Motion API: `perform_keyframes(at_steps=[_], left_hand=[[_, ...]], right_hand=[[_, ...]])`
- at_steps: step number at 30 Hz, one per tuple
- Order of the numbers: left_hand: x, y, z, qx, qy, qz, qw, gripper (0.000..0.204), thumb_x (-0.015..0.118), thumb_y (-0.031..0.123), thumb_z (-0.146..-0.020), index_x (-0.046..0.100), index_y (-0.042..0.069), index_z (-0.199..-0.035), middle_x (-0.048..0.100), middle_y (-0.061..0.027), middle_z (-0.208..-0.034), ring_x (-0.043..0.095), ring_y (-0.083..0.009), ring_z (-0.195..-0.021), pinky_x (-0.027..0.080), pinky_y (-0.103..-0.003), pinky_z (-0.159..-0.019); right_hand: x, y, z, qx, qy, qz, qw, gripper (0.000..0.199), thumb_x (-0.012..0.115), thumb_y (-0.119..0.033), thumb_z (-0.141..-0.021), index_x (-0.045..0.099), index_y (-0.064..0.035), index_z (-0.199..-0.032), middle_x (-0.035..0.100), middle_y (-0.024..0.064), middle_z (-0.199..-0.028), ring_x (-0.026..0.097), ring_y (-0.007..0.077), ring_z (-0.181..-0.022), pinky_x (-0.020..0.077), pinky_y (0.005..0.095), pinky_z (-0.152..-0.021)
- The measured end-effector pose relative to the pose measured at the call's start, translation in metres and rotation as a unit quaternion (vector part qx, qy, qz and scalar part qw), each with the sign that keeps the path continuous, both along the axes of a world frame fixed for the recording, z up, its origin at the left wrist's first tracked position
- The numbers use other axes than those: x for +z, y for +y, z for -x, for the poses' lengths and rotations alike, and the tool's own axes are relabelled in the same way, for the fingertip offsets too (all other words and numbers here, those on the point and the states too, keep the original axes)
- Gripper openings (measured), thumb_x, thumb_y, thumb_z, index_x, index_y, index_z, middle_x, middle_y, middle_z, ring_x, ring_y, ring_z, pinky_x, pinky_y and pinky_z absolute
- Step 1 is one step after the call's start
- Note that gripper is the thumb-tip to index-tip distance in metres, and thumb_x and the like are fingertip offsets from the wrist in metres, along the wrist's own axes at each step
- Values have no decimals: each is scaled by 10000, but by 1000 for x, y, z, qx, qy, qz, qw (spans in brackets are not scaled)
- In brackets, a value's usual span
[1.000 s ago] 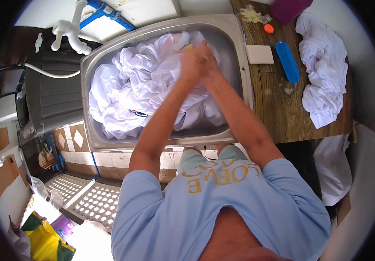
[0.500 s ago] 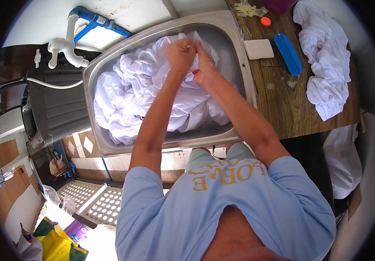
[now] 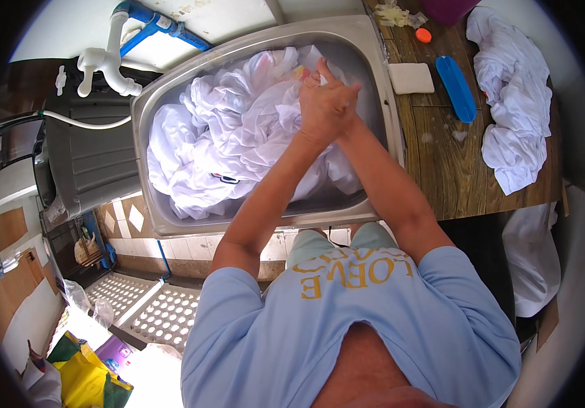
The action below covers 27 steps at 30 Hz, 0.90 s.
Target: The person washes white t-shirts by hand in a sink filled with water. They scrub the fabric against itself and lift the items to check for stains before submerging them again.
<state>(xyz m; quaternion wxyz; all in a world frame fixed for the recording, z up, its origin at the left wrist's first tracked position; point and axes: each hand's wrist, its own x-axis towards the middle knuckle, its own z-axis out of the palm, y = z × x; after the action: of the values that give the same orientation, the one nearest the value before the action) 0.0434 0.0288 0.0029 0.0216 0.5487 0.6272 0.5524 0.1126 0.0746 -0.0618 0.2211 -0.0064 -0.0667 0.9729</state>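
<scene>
Wet white cloth point(image 3: 238, 122) lies bunched in a steel sink point(image 3: 144, 170) of water. Over its right side my hands are pressed together. My left hand point(image 3: 321, 114) covers much of my right hand point(image 3: 348, 96), with its fingers closed over a fold of the cloth; a bit of white shows between the fingers. The right hand's fingers are partly hidden, but it seems closed on the same fold. Just past the fingertips, the cloth has a red and yellow patch point(image 3: 301, 72). A dark printed mark point(image 3: 224, 179) shows nearer to me.
Right of the sink, a wood-patterned counter point(image 3: 442, 163) bears a pale square block point(image 3: 411, 78), a long blue brush-like piece point(image 3: 455, 90), an orange cap point(image 3: 423, 35) and a heap of white cloth point(image 3: 513, 102). A white tap point(image 3: 105, 68) stands at the far left.
My hands have moved right and a little nearer to me, and the left now overlaps the right. The red piece by the right palm is out of sight.
</scene>
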Motion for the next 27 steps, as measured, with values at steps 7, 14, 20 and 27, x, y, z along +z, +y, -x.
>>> perform_keyframes(at_steps=[7,14,20,27], left_hand=[[-21,4,29,70,-6,65,995,233,630,84,-797,566,3,-588,458,-130,-490,387,-183,-422,345,-301,-444],[-29,-1,19,64,90,0,994,293,637,157,-806,550,4,-573,466,-129,-476,377,-162,-417,325,-305,-439],[-8,-10,71,20,-181,234,955,420,611,405,-844,650,6,-717,509,-69,-502,449,-122,-454,377,-311,-459],[-46,-17,66,49,89,244,964,239,590,260,-817,653,35,-763,628,-142,-677,631,-262,-670,457,-407,-570]], right_hand=[[43,-22,14,-84,-401,35,912,427,555,-545,-830,549,-140,-966,544,55,-1081,522,184,-929,407,373,-783],[20,-3,12,-36,-255,14,966,458,537,-563,-835,522,-109,-770,574,35,-764,568,167,-676,484,332,-612],[65,27,-13,-172,-449,-138,866,413,594,-481,-817,585,-71,-862,603,47,-780,592,200,-702,489,335,-665],[16,22,-8,-135,-613,-693,356,227,548,-238,-819,565,-37,-923,616,190,-826,602,376,-807,468,459,-736]])
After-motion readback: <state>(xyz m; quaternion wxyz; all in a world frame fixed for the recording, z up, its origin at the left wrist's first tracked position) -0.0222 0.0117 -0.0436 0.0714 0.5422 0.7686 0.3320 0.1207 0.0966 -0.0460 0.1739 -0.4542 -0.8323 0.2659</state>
